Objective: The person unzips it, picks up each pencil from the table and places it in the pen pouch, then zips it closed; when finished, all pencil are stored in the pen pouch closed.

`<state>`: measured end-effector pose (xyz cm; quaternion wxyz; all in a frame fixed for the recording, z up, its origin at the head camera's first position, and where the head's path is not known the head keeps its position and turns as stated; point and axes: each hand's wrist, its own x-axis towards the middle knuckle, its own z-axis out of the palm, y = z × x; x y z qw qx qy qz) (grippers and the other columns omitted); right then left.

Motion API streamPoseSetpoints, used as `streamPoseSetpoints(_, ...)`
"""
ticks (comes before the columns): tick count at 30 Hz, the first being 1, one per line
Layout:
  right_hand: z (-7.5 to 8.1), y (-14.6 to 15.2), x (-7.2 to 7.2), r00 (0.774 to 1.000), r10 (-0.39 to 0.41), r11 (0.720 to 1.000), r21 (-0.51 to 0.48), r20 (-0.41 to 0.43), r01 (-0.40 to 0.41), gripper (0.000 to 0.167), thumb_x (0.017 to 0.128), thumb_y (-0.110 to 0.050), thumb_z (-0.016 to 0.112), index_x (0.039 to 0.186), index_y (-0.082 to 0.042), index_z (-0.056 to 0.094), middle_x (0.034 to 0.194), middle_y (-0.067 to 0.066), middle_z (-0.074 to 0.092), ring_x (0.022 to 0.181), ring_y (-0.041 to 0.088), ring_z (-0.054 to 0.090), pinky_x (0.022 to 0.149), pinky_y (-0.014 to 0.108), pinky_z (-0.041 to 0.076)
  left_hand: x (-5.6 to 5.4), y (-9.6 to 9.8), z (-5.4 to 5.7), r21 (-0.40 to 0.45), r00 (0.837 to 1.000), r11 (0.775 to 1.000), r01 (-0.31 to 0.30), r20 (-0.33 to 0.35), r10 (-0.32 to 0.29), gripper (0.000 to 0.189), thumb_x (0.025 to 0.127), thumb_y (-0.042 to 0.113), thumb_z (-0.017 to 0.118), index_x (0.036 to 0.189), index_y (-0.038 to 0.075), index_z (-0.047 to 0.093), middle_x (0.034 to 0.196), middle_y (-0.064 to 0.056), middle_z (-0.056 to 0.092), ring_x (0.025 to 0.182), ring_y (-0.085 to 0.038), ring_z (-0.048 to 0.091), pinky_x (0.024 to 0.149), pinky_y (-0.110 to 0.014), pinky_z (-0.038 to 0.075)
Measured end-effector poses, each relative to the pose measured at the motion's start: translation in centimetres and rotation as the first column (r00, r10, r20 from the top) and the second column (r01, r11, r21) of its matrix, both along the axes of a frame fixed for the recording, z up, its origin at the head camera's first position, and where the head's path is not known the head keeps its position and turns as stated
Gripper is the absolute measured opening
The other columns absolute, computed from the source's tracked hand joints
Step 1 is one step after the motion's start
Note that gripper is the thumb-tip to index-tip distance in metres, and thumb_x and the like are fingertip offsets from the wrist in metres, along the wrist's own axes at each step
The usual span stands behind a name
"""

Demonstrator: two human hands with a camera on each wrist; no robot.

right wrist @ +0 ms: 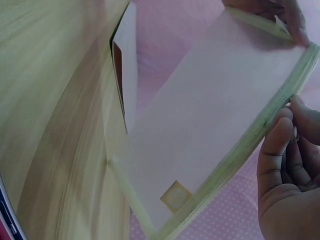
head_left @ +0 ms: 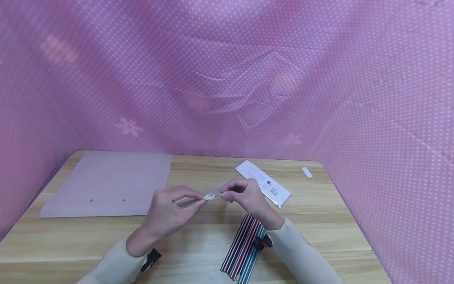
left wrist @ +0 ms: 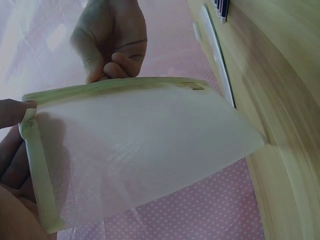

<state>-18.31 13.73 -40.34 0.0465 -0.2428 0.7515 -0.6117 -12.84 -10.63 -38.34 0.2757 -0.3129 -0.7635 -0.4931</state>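
Both hands hold up a translucent mesh pouch (left wrist: 140, 145) with pale green trim, above the middle of the table. My left hand (head_left: 172, 209) pinches one corner of it between thumb and fingers; the left wrist view shows that thumb on the trim and the other fingers behind the mesh. At the long trimmed edge, my right hand (head_left: 246, 197) pinches with thumb and curled fingers (right wrist: 280, 140). A small yellowish square tab (right wrist: 176, 196) sits near the far end of this edge. Seen nearly edge-on in the head view, the pouch looks like a thin pale strip.
Several dark, red and blue pencils (head_left: 244, 248) lie side by side beneath the right forearm. A white packet with a printed label (head_left: 264, 182) is behind the right hand, and a white eraser (head_left: 306, 172) farther right. A pale sheet with two holes (head_left: 117, 181) covers the back left.
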Motion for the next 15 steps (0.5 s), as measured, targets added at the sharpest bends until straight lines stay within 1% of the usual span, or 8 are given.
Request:
streamPoseSetpoints(4,0.0,0.2,-0.2,1.000,0.001,1.000,0.011,-0.007,-0.001,0.014,0.088,-0.005,0.075,0.098,0.004,0.074,0.090,0.007,0.075,0.070,0.007,0.063,0.065,0.022,0.054,-0.2,0.1,-0.1,0.000,0.999,1.000,0.001,-0.047,-0.001,0.022,0.069,0.000,0.088,0.084,0.013,0.077,0.081,0.000,0.078,0.073,-0.012,0.074,0.079,-0.015,0.057)
streamPoseSetpoints(9,0.0,0.6,-0.5,1.000,-0.027,0.999,0.021,0.004,0.027,0.013,0.088,-0.005,0.075,0.098,0.003,0.075,0.089,0.007,0.075,0.070,0.007,0.063,0.066,0.022,0.054,-0.3,0.1,-0.2,0.023,0.995,1.000,0.016,-0.100,-0.014,0.025,0.067,-0.001,0.087,0.084,0.013,0.077,0.080,-0.001,0.077,0.073,-0.012,0.074,0.080,-0.014,0.057)
streamPoseSetpoints(15,-0.3,1.1,-1.2,0.999,-0.039,0.999,0.028,0.010,0.039,0.015,0.088,-0.005,0.075,0.099,0.005,0.074,0.094,0.016,0.075,0.070,0.006,0.063,0.067,0.022,0.055,-0.5,0.1,-0.3,0.042,0.988,0.998,0.049,-0.151,-0.042,0.026,0.065,-0.004,0.087,0.084,0.011,0.077,0.080,-0.003,0.077,0.073,-0.013,0.073,0.081,-0.015,0.057)
